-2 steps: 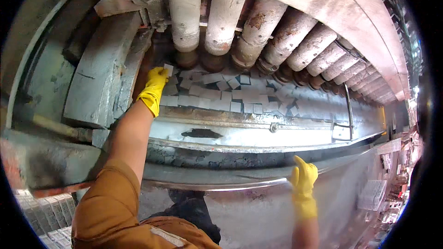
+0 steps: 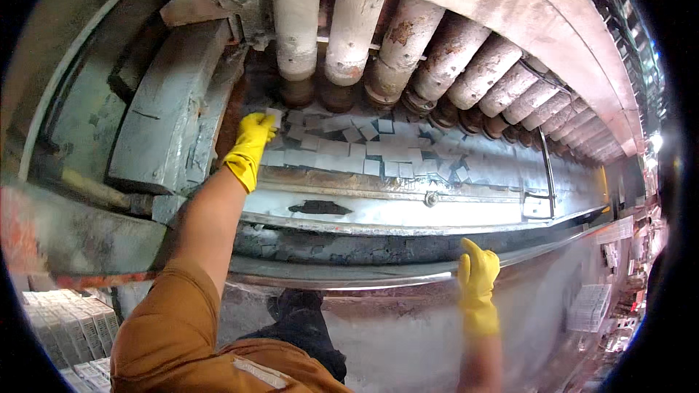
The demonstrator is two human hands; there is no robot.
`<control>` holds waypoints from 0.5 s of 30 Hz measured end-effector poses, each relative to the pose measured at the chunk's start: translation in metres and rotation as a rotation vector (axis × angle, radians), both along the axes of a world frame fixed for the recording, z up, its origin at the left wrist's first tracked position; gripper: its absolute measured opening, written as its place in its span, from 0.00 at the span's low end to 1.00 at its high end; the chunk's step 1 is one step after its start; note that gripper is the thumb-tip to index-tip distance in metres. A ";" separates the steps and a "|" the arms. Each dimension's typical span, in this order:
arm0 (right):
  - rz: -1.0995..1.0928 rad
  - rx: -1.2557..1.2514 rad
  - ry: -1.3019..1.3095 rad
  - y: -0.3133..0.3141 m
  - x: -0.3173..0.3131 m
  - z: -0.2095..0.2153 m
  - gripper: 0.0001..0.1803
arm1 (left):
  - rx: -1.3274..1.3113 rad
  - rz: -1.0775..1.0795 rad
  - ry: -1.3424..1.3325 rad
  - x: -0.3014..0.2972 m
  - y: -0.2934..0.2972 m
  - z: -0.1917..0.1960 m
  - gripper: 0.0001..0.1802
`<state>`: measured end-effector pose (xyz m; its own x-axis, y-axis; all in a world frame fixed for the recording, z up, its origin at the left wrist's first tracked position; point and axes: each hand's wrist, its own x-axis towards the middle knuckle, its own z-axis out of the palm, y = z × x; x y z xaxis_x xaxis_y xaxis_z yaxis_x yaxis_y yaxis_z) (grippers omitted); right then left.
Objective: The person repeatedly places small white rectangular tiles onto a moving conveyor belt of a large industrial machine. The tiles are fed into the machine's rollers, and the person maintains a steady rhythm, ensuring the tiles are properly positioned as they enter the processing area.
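Observation:
My left hand (image 2: 251, 144), in a yellow rubber glove, reaches over the far-left end of a bed of tiles and is closed on a small pale square tile (image 2: 274, 116) at its fingertips. Beyond and beside it, many similar light square tiles (image 2: 331, 148) lie flat on a dark, wet-looking surface, some in rough rows, others askew. My right hand (image 2: 479, 276), also gloved in yellow, hovers past the near rail at the right. One finger of it points outward, apart from the curled others, and nothing shows in its grasp.
A row of thick, stained pipes (image 2: 349, 36) hangs over the far side of the tile bed. A heavy grey block (image 2: 164, 109) stands at the left. A metal rail (image 2: 349, 280) runs along the near edge. White crates (image 2: 590, 306) stand at the lower right.
My left hand has shifted slightly right and toward me, with the tile still between its fingers. My right hand stays nearly in place.

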<state>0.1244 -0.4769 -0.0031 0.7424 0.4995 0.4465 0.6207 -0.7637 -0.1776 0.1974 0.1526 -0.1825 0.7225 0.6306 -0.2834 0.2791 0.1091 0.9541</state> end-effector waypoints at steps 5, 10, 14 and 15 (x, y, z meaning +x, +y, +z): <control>-0.005 0.020 -0.050 0.001 0.021 -0.022 0.16 | -0.101 -0.162 -0.083 -0.011 -0.071 0.051 0.17; -0.025 0.004 -0.061 -0.003 0.029 -0.029 0.16 | -0.173 -0.474 -0.126 -0.045 -0.144 0.113 0.14; -0.018 -0.009 -0.074 -0.009 0.036 -0.038 0.17 | -0.140 -0.632 -0.318 -0.139 -0.190 0.166 0.11; -0.032 -0.014 -0.065 -0.011 0.038 -0.038 0.17 | -0.121 -0.681 -0.347 -0.169 -0.191 0.178 0.11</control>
<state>0.1620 -0.4879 -0.0414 0.7276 0.4827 0.4875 0.6059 -0.7853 -0.1268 0.0285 -0.0386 -0.0046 1.0000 -0.0053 -0.0084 0.0090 0.1301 0.9915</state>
